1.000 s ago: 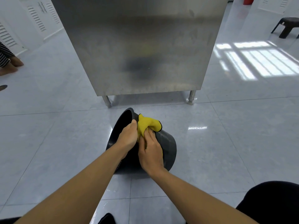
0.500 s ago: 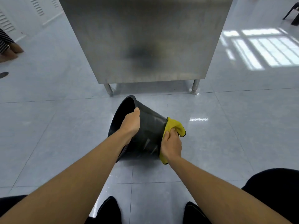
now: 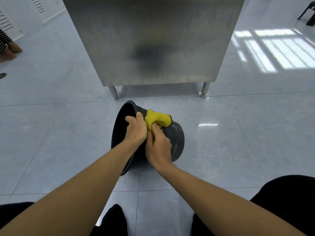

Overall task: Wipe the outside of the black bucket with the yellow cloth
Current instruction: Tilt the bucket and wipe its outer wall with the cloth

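The black bucket [image 3: 177, 140] lies tipped on its side on the tiled floor, its mouth turned to the left and its base to the right. My left hand [image 3: 135, 129] grips the upper rim of the bucket, fingers curled over the edge. My right hand [image 3: 158, 147] presses the yellow cloth [image 3: 157, 118] against the top of the bucket's outer wall, right beside my left hand. Most of the cloth shows above my fingers; the part under my palm is hidden.
A stainless-steel cabinet [image 3: 153, 40] on short legs stands just beyond the bucket. A person's feet [image 3: 9, 51] are at the far left, and a dark stool [image 3: 308, 13] at the far right. My dark-clothed knees [image 3: 286, 195] frame the bottom of the view.
My right hand has slid the yellow cloth from the bucket's base end back up along the outer wall, to beside my left hand at the rim. The left hand kept its grip.
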Demonstrator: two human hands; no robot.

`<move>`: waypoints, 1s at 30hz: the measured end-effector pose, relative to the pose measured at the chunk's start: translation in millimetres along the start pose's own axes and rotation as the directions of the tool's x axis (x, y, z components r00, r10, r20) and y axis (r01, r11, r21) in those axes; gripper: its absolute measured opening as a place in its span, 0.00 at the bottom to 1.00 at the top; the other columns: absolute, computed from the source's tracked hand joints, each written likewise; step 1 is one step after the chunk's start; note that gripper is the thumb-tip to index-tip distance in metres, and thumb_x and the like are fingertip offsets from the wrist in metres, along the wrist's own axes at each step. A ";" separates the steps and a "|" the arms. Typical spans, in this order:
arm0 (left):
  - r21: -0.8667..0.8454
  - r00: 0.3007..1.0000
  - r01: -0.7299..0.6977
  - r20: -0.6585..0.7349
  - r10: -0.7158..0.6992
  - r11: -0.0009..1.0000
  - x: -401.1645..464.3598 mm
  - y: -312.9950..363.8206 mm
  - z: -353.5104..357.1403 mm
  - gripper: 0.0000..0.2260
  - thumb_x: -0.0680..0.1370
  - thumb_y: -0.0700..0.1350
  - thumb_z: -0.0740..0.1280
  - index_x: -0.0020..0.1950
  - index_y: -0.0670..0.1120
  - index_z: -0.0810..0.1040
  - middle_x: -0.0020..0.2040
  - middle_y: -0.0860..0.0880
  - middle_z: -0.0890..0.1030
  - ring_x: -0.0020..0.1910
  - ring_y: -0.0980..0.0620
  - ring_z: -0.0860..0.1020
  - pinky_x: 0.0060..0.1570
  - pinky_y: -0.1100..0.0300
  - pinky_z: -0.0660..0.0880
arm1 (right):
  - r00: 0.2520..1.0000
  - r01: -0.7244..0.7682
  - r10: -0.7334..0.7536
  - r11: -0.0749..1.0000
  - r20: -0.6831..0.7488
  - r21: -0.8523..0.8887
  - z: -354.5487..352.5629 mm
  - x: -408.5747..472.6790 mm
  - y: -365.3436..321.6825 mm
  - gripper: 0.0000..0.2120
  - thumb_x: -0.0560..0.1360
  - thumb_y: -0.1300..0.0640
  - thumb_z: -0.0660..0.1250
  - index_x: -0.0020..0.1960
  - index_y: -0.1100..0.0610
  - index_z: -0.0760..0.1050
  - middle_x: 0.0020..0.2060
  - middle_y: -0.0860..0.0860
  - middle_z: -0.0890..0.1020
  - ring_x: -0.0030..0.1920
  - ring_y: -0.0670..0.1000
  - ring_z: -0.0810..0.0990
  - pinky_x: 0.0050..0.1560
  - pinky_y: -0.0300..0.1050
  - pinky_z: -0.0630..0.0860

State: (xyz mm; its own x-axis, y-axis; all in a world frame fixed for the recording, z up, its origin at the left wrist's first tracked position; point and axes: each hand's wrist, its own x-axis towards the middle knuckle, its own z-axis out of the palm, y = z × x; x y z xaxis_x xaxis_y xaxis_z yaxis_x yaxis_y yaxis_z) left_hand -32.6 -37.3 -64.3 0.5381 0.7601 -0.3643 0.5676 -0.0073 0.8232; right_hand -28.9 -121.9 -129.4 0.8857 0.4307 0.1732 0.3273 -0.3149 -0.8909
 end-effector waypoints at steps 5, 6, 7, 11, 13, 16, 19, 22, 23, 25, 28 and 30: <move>-0.074 0.998 -0.044 0.031 0.047 0.996 1.3 -4.6 -4.6 0.11 0.80 0.51 0.52 0.48 0.44 0.64 0.44 0.45 0.72 0.40 0.47 0.71 0.50 0.45 0.72 | 0.991 0.136 -0.136 0.991 0.018 0.018 10.1 -4.9 -8.7 0.19 0.82 0.55 0.60 0.72 0.51 0.73 0.65 0.48 0.81 0.59 0.49 0.81 0.52 0.39 0.76; -0.046 0.997 -0.068 0.021 0.069 0.997 1.2 -4.5 -5.4 0.09 0.81 0.49 0.53 0.46 0.44 0.63 0.42 0.46 0.71 0.40 0.48 0.70 0.47 0.47 0.71 | 0.990 0.140 -0.141 0.990 0.022 0.017 10.0 -4.6 -7.9 0.19 0.82 0.55 0.59 0.73 0.51 0.73 0.66 0.48 0.80 0.61 0.49 0.80 0.54 0.40 0.77; -0.024 0.996 -0.084 0.010 0.085 0.996 2.1 -3.9 -6.2 0.09 0.82 0.47 0.53 0.44 0.44 0.64 0.41 0.47 0.70 0.40 0.48 0.69 0.45 0.49 0.69 | 0.990 0.139 -0.139 0.990 0.028 0.010 9.3 -3.5 -7.1 0.20 0.83 0.54 0.59 0.74 0.50 0.71 0.68 0.48 0.79 0.64 0.49 0.79 0.56 0.42 0.77; -0.074 0.996 -0.080 0.032 0.083 0.994 3.9 3.9 -11.4 0.13 0.83 0.48 0.57 0.47 0.42 0.75 0.43 0.44 0.78 0.44 0.45 0.76 0.47 0.49 0.74 | 0.992 0.120 -0.115 0.986 0.046 -0.118 3.2 3.0 -4.2 0.21 0.85 0.47 0.54 0.76 0.47 0.67 0.70 0.45 0.77 0.64 0.49 0.79 0.48 0.37 0.73; -0.136 0.997 -0.006 0.069 0.016 0.991 5.5 4.4 -12.4 0.15 0.83 0.50 0.59 0.48 0.42 0.81 0.45 0.42 0.82 0.45 0.45 0.80 0.51 0.49 0.78 | 0.990 0.139 -0.135 0.974 0.033 -0.182 0.0 4.1 -1.6 0.21 0.85 0.46 0.54 0.77 0.48 0.67 0.71 0.44 0.76 0.63 0.47 0.78 0.46 0.34 0.68; -0.219 0.994 0.075 0.096 -0.055 0.973 4.3 7.1 -12.9 0.14 0.83 0.50 0.60 0.44 0.46 0.79 0.44 0.43 0.80 0.44 0.45 0.79 0.48 0.53 0.76 | 0.994 0.109 -0.103 0.967 0.038 -0.230 -3.1 7.7 11.2 0.22 0.85 0.44 0.53 0.77 0.48 0.66 0.72 0.45 0.74 0.66 0.48 0.76 0.49 0.39 0.74; -0.230 0.985 0.157 0.113 -0.133 0.961 2.9 7.7 -16.0 0.16 0.80 0.50 0.58 0.58 0.43 0.80 0.56 0.40 0.82 0.56 0.40 0.80 0.61 0.46 0.77 | 0.999 -0.038 0.043 0.963 0.015 -0.268 -10.4 11.6 32.2 0.23 0.85 0.41 0.49 0.77 0.46 0.65 0.73 0.44 0.72 0.70 0.49 0.73 0.53 0.47 0.76; -0.203 0.979 0.159 0.157 -0.128 0.966 -0.1 5.2 -14.9 0.18 0.81 0.51 0.57 0.58 0.43 0.80 0.57 0.39 0.83 0.60 0.39 0.80 0.65 0.42 0.74 | 0.992 -0.127 0.124 0.959 -0.030 -0.253 -17.6 12.5 40.6 0.23 0.85 0.42 0.48 0.76 0.46 0.66 0.72 0.44 0.73 0.69 0.51 0.74 0.51 0.46 0.72; -0.191 0.979 0.152 0.163 -0.121 0.970 -1.7 4.8 -14.2 0.18 0.82 0.52 0.56 0.61 0.43 0.80 0.58 0.40 0.83 0.60 0.40 0.80 0.65 0.43 0.74 | 0.990 -0.139 0.133 0.960 -0.037 -0.244 -17.4 12.4 38.9 0.22 0.85 0.43 0.48 0.76 0.47 0.66 0.72 0.45 0.73 0.69 0.51 0.74 0.50 0.45 0.70; -0.172 0.979 0.138 0.173 -0.108 0.975 -2.0 4.0 -12.1 0.20 0.84 0.53 0.56 0.66 0.44 0.78 0.60 0.42 0.82 0.60 0.42 0.80 0.66 0.45 0.74 | 0.992 -0.128 0.123 0.968 -0.036 -0.218 -15.8 10.5 31.6 0.21 0.85 0.45 0.49 0.75 0.48 0.67 0.72 0.45 0.73 0.69 0.52 0.74 0.50 0.45 0.69; -0.181 0.975 0.140 0.194 -0.104 0.974 -1.5 4.3 -12.8 0.23 0.83 0.58 0.57 0.65 0.43 0.80 0.57 0.43 0.84 0.56 0.43 0.82 0.63 0.45 0.76 | 0.999 -0.038 0.037 0.979 -0.008 -0.202 -10.1 5.9 16.2 0.22 0.86 0.47 0.51 0.78 0.49 0.65 0.75 0.46 0.70 0.71 0.50 0.71 0.55 0.45 0.72; -0.173 0.970 0.132 0.224 -0.091 0.976 -0.9 3.8 -13.1 0.25 0.83 0.60 0.56 0.66 0.44 0.80 0.57 0.43 0.84 0.57 0.44 0.82 0.64 0.46 0.76 | 1.000 0.025 -0.025 0.980 0.002 -0.198 -5.7 3.2 9.2 0.23 0.85 0.47 0.52 0.79 0.50 0.65 0.76 0.47 0.70 0.71 0.50 0.72 0.56 0.44 0.73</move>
State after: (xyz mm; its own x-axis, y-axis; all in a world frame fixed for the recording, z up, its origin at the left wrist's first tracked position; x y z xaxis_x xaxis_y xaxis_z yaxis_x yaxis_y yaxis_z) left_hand -39.2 -29.5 -55.2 0.6098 0.5927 -0.5261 0.5172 0.2054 0.8309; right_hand -21.2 -128.2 -134.7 0.8766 0.4399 0.1951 0.4083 -0.4654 -0.7853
